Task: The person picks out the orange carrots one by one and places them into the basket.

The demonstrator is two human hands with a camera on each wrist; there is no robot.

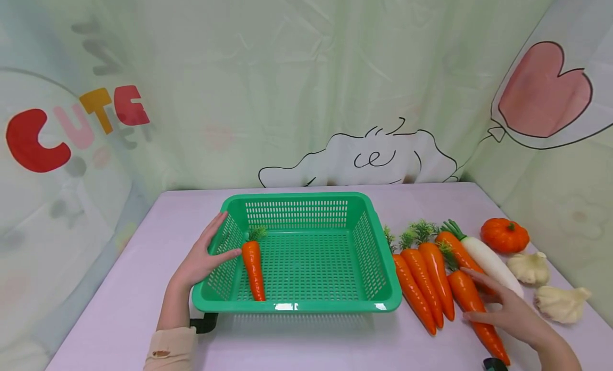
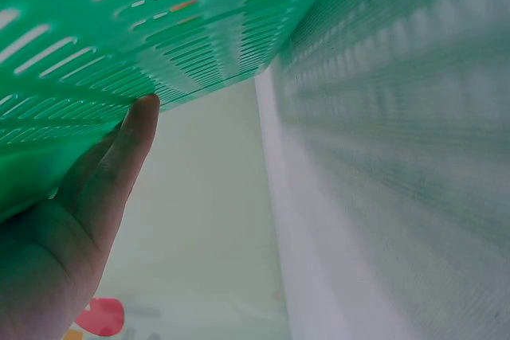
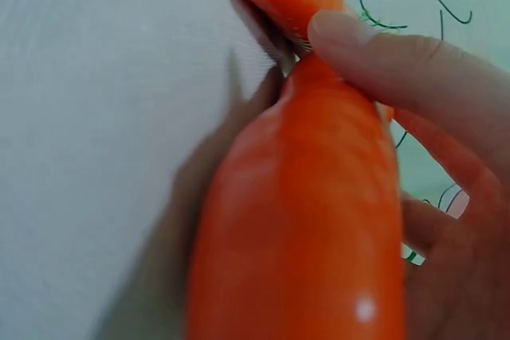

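Note:
My left hand (image 1: 203, 256) holds the left side of a green plastic basket (image 1: 297, 306), thumb over the rim and fingers along the outer wall. The left wrist view shows fingers (image 2: 131, 149) against the slotted wall. One orange carrot (image 1: 254, 270) with a green top lies inside the basket, near its left wall. To the right, my right hand (image 1: 510, 310) grips another carrot (image 1: 488, 336) on the table, thumb on its left side. That carrot (image 3: 299, 220) fills the middle of the right wrist view. Several more carrots (image 1: 423, 278) lie beside the basket's right wall.
A white radish (image 1: 490, 262) with green leaves lies just beyond the right hand. An orange pumpkin (image 1: 505, 235) and two garlic bulbs (image 1: 529, 268) sit along the table's right edge. A printed curtain (image 1: 306, 94) hangs behind the pale table (image 1: 143, 264).

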